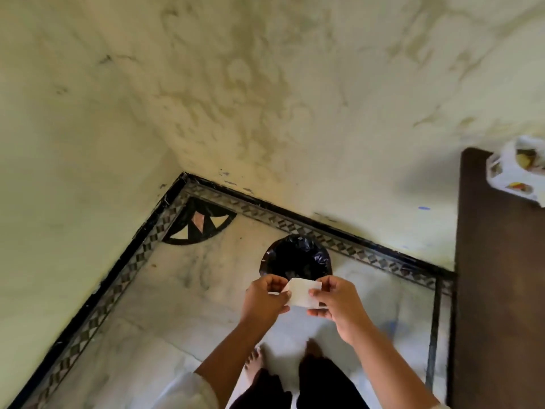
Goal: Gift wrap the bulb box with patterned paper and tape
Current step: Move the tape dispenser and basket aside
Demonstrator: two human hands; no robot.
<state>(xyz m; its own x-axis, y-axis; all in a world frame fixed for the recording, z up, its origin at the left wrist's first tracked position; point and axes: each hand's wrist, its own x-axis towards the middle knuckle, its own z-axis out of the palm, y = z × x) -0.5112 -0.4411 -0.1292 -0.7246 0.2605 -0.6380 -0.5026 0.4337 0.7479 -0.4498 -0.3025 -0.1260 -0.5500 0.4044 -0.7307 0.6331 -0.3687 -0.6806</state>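
A small white scrap of paper (300, 295) is held between both hands above the floor. My left hand (264, 299) pinches its left edge with thumb and fingers. My right hand (336, 305) pinches its right edge the same way. Just beyond the hands stands a bin lined with a black bag (296, 259). At the far right, a white patterned wrapped box (516, 172) lies on a dark brown table (498, 290), partly cut off by the frame edge.
I stand in a room corner with stained pale walls (206, 98). The marble floor (188, 305) has a black patterned border. My bare feet (256, 364) show below the hands. The table's left edge runs close to my right arm.
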